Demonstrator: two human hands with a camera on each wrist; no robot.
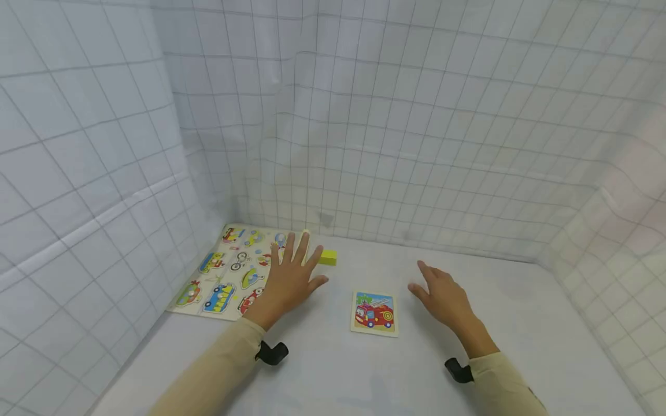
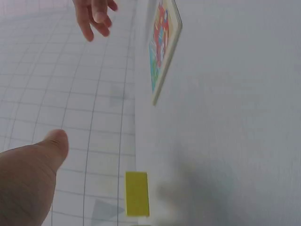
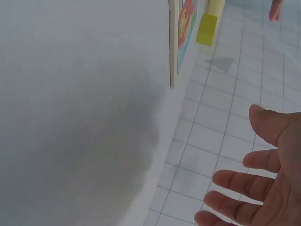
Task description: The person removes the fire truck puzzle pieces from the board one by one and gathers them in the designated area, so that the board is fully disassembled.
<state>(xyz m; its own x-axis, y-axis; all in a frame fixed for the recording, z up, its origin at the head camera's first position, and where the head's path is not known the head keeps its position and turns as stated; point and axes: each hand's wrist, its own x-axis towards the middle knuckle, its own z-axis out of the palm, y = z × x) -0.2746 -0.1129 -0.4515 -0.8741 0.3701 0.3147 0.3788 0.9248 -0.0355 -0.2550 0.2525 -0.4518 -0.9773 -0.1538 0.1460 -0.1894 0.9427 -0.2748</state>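
Observation:
My left hand [image 1: 289, 281] hovers with spread, straight fingers over the right part of a wooden puzzle board [image 1: 212, 292] with vehicle pictures, holding nothing. Just beyond its fingertips lies a yellow block [image 1: 329, 257], also in the left wrist view [image 2: 137, 194]. My right hand [image 1: 446, 296] is held above the table, its fingers extended and nothing in them. Between the hands lies a small square picture puzzle [image 1: 374, 314] showing a red fire engine; it is nearer the right hand. In the right wrist view the thumb stands apart from the fingers [image 3: 244, 185].
A pale, cream-coloured piece [image 3: 216, 6] stands beside the yellow block, its kind unclear. White cloth with a grey grid [image 1: 395, 127] hangs behind and at both sides of the white table [image 1: 333, 370]. A black wrist mount [image 1: 273, 353] sits on each sleeve.

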